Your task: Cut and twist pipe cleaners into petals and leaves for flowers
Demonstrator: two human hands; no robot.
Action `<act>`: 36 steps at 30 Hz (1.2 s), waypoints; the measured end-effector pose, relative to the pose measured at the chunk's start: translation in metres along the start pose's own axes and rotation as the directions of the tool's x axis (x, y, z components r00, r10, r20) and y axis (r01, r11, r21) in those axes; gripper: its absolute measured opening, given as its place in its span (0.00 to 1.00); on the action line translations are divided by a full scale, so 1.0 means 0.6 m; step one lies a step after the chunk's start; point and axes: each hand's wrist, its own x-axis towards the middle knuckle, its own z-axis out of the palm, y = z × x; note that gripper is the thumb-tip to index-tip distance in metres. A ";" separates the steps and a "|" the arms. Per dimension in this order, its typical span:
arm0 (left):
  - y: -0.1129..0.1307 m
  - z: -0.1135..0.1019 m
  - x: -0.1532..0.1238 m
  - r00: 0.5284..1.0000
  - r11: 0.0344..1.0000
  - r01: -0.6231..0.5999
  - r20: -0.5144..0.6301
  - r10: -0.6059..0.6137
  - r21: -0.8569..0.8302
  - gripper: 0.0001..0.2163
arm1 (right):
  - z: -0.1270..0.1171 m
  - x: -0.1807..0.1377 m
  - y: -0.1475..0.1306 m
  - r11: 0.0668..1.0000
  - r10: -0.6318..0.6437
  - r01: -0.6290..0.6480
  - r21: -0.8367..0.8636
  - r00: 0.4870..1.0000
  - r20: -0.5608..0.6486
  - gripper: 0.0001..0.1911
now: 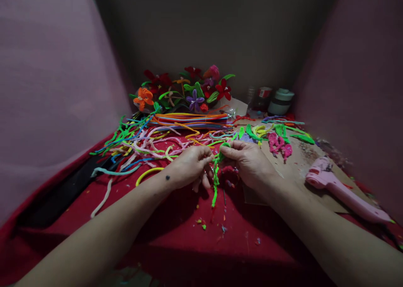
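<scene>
Both my hands meet over the middle of the red cloth. A bright green pipe cleaner [215, 180] is between them, bent at the top, with its twisted end hanging down. My right hand [248, 159] pinches its upper loop between thumb and forefinger. Close beside it, my left hand [197, 163] has its thumb and forefinger pressed together at the same green strand; the other fingers curl below. The exact contact at the left fingertips is partly hidden. Loose pink and white pipe cleaners [147, 140] lie just beyond my left hand.
A pink hot glue gun [343, 188] rests on cardboard [296, 190] at right, near pink shaped pieces [278, 146]. Bundled pipe cleaners [192, 120] lie behind the hands. Pipe-cleaner flowers [195, 100] and a lidded jar [281, 101] stand at the back. Red cloth [176, 224] carries scraps.
</scene>
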 end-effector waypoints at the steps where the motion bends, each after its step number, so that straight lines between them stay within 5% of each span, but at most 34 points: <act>1: -0.001 -0.002 0.000 1.000 1.000 0.001 0.007 -0.001 0.026 0.07 | 0.000 0.000 0.000 1.000 -0.001 0.001 -0.004 1.000 -0.010 0.09; 4: -0.004 -0.014 0.001 0.984 0.961 -0.094 -0.123 0.130 0.260 0.07 | 0.000 0.001 0.000 1.000 0.000 0.000 -0.005 0.999 -0.047 0.10; 7: -0.003 -0.023 0.000 0.813 0.780 -0.257 -0.310 0.494 0.570 0.08 | 0.000 0.003 0.001 1.000 0.009 -0.008 0.007 0.996 -0.087 0.11; 9: -0.001 -0.020 -0.002 0.755 0.728 -0.342 -0.287 0.589 0.595 0.08 | -0.001 0.003 0.002 1.000 0.002 0.000 0.018 0.997 -0.081 0.11; 14: -0.004 -0.002 -0.004 0.865 0.827 -0.377 -0.161 0.475 0.417 0.08 | -0.002 0.004 0.003 0.999 0.027 -0.026 0.046 0.999 -0.036 0.11; 36: -0.005 -0.005 -0.015 0.930 0.904 -0.323 -0.084 0.358 0.279 0.08 | -0.002 0.005 -0.011 0.993 0.064 -0.056 0.105 0.996 -0.066 0.10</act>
